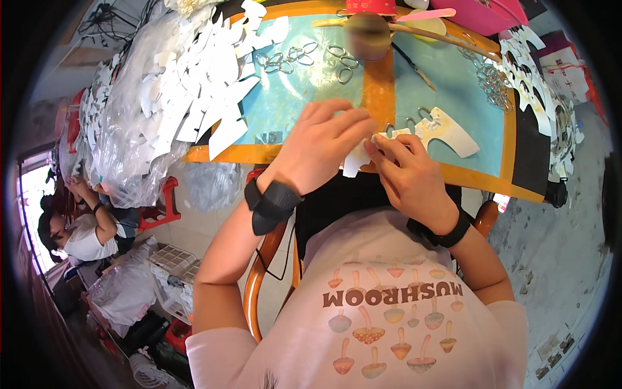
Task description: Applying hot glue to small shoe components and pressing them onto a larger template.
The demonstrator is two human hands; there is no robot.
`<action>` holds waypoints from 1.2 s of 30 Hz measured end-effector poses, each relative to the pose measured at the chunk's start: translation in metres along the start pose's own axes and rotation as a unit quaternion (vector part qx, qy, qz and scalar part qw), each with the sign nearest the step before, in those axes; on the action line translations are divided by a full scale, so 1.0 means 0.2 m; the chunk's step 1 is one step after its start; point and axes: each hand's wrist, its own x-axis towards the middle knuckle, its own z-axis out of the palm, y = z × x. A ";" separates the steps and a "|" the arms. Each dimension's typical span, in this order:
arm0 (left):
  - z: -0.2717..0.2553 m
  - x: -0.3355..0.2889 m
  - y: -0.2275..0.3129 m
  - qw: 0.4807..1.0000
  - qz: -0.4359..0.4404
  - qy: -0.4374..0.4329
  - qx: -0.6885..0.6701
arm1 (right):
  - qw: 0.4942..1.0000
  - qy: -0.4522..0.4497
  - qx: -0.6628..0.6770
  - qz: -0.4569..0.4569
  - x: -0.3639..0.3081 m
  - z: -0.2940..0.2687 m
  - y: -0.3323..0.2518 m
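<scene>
Both my hands meet over the near edge of the work table around a small white cut-out piece (353,162). My left hand (327,142), with a black band at its wrist, is closed with bent fingers over the piece; its thumb is hidden. The fingertips of my right hand (414,181) pinch the piece's right side. Just beyond the right hand lies a curved white cut-out piece (448,131) with metal rings (424,113) along its far edge. Farther off, loose metal rings (343,63) rest on the blue mat (298,91).
White cut-outs (188,84) and clear plastic bags (123,142) heap up at the left. A brown round container (367,35), a pointed tool (414,65), a ring pile (494,84) and a pink bin (483,16) stand or lie beyond. Another person (84,227) sits at far left.
</scene>
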 end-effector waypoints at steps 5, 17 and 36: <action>0.06 -0.01 -0.03 0.998 0.047 -0.027 -0.011 | 1.000 -0.013 0.025 0.002 -0.01 -0.01 0.00; 0.11 -0.08 0.02 0.997 0.061 0.050 -0.015 | 0.998 0.011 0.059 0.008 0.01 -0.02 0.01; 0.05 -0.06 0.01 0.999 0.038 0.036 -0.008 | 0.999 0.026 0.038 -0.004 0.00 0.00 0.02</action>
